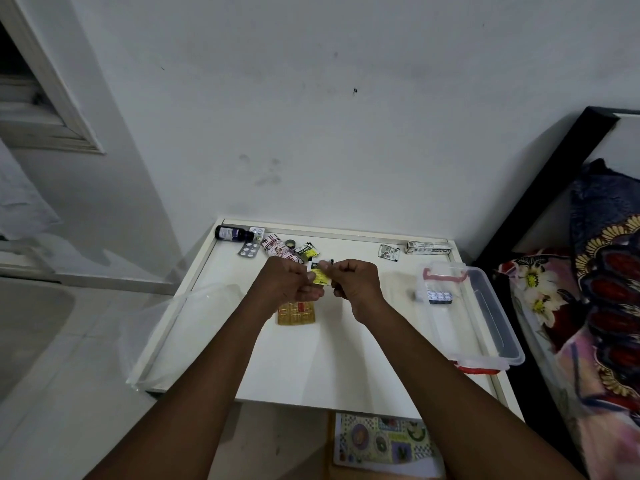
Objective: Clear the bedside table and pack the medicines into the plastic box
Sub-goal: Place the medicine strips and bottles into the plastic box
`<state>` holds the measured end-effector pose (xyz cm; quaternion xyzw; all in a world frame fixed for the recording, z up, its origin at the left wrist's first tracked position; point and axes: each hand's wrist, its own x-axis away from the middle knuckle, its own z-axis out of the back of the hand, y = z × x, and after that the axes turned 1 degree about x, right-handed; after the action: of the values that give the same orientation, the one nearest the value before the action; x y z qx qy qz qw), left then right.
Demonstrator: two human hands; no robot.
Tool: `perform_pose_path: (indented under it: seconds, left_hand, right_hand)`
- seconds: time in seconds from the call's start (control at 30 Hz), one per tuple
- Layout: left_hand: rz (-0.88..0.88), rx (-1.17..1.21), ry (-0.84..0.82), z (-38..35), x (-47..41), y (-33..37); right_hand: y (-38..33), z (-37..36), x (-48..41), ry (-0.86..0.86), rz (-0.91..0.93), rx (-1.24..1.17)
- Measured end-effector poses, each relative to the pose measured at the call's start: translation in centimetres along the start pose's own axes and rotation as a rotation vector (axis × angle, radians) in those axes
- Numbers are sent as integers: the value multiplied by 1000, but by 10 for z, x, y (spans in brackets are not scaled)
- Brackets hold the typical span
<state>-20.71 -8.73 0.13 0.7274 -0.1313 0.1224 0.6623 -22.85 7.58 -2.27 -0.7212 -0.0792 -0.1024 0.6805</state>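
Above the white bedside table (346, 362): small yellow-and-white medicine sachet (319, 274), between both hands.
Left hand (285, 284): fingers curled, pinching the sachet's left edge.
Right hand (358, 282): pinching its right edge.
Clear plastic box (498, 320): open, on the table's right side.
Best handling: let one hand go, carry the sachet right, lay it flat inside.

Table (346, 368): 1. Clear plastic box (502, 327): 1. Dark bottle (230, 233): 1. Silver blister strips: 3, namely first strip (248, 250), second strip (257, 232), and third strip (439, 296) inside the box. Gold blister pack (296, 315): 1. Yellow sachets: 2, namely held sachet (319, 274) and lying sachet (306, 251). Black-and-white sachet (388, 252): 1. Printed tube (277, 249): 1. Round tin (290, 242): 1. Long carton (429, 247): 1.
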Motion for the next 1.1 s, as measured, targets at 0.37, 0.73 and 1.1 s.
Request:
perform_pose_path:
  seconds: [0.37,0.73,1.1]
  left_hand:
    - [93,106,130,7,7,14]
    - [91,115,301,45,-5,10]
    - [130,201,277,41,6,20]
  right_hand:
    - [7,-3,-14,11,-28,14]
    - [-3,-54,-76,34,242,1057]
    - [-18,-18,-54,124,-160,205]
